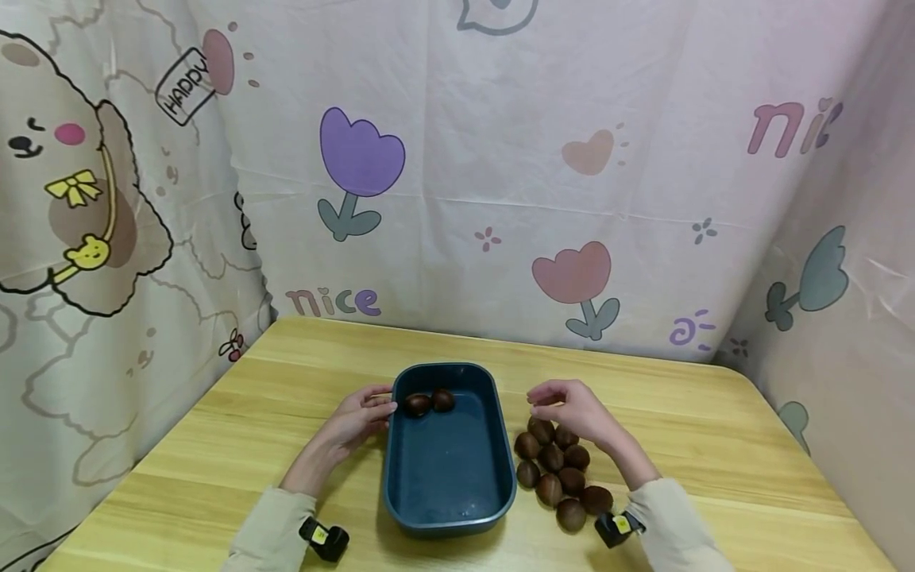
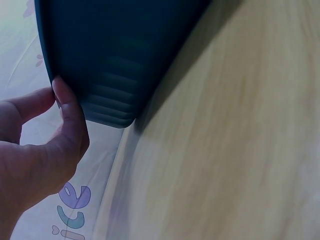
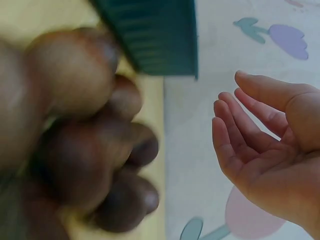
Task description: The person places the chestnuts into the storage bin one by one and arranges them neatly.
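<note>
The tray (image 1: 450, 481) lies lengthwise on the table (image 1: 286, 421), its rounded near end toward the person and its far end short of the table's back edge, with a strip of wood between. At the tray's left wall, the left hand (image 1: 357, 421) pinches the rim between thumb and fingers. Two nuts (image 1: 418, 406) sit inside the tray near its far left corner; from them the tray's floor shows all the way to the near wall. Just beside the tray's right wall is a pile (image 1: 550, 458) of more nuts, crowding that edge and spreading toward the near end. The right hand (image 1: 575, 409) is over the far part of the pile, holding nothing, fingers loosely bent and thumb apart, a gap between its fingertips and the tray's right rim. Wood stretches widely left of the tray and right of the pile.
</note>
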`<state>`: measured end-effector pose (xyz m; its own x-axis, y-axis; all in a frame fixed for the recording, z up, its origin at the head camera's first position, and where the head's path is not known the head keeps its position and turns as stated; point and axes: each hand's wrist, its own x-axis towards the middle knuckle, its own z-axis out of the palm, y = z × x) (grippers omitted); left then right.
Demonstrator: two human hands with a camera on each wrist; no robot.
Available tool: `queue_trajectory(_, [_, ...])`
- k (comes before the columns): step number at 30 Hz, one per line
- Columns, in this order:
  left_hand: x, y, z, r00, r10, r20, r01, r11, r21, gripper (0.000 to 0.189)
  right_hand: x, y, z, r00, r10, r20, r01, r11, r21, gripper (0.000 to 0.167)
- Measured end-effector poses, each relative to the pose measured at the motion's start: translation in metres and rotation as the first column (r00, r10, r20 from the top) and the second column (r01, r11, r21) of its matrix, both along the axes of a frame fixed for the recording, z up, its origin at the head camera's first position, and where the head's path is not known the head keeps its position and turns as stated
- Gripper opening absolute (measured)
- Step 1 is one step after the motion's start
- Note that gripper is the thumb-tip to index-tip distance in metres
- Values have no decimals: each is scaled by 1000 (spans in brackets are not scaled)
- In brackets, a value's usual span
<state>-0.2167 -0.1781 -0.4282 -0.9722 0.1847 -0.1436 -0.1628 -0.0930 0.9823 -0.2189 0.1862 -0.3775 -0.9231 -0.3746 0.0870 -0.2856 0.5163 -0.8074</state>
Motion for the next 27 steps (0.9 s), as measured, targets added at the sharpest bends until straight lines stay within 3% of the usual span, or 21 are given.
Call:
queue_trajectory(5, [0, 0, 1, 1000, -2, -4, 2, 1000, -5, 45, 6, 25, -13, 999, 2, 41, -2, 1000, 0, 21])
queue_trajectory(12, [1, 1, 2, 1000, 1, -8, -1, 1000, -13, 44, 17, 53, -28, 994, 70, 81, -70, 998, 0, 20])
queue_trajectory(17, [2, 0, 1, 1000, -1, -8, 1, 1000, -2, 45, 23, 65, -36, 987, 109, 122, -109, 994, -3, 24])
queue_trajectory(27, [1, 0, -2, 1000, -21, -14, 21, 1000, 9, 46, 28, 79, -43, 984, 127, 126, -130, 991, 13, 31])
